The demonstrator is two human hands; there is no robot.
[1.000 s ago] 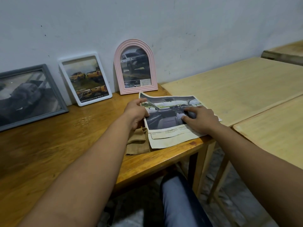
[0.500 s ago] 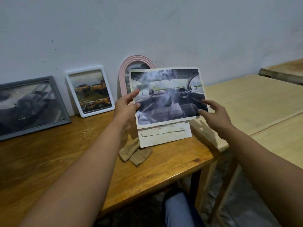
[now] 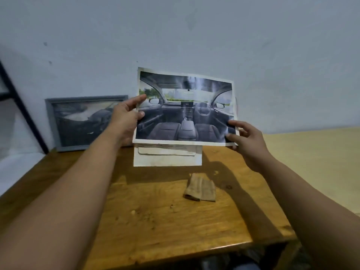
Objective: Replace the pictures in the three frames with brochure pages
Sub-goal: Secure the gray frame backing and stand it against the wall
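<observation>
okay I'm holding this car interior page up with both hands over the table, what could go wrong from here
1. The brochure page is held only at its side edges, the left hand pinching one and the right hand the lower corner, so it may crease or tear.
2. Its folded lower flap hangs loose and could snag.
3. The page hides whatever stands behind it; only the grey frame leaning on the wall shows, and it could get knocked.

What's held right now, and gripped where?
The brochure page: left hand pinches its left edge, right hand pinches its lower right corner.
</observation>
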